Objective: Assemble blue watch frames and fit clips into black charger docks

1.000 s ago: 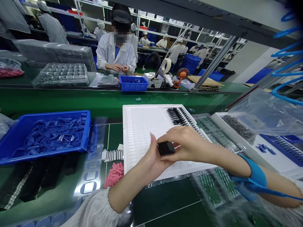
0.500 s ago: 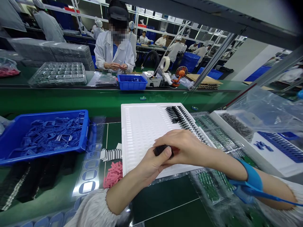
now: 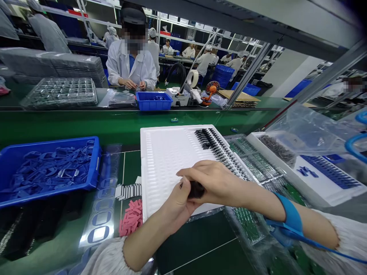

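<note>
Both hands meet over the front part of a white foam tray. Between them is a small black part, partly covered by fingers, so its exact kind cannot be made out. My left hand grips it from below, thumb raised along its near side. My right hand closes over it from the right and above, wearing a blue wrist strap with a cord. Rows of black parts stand in the slots along the tray's right side.
A blue bin of blue plastic frames stands left. Pink strips and white-and-black pieces lie beside the tray. Circuit boards in clear trays and a white box are right. Across the belt, a co-worker sits.
The view has shifted slightly, so most things sit further left. The black part has turned in my fingers, and my left thumb has come up more upright against it. Both hands still hold it.
</note>
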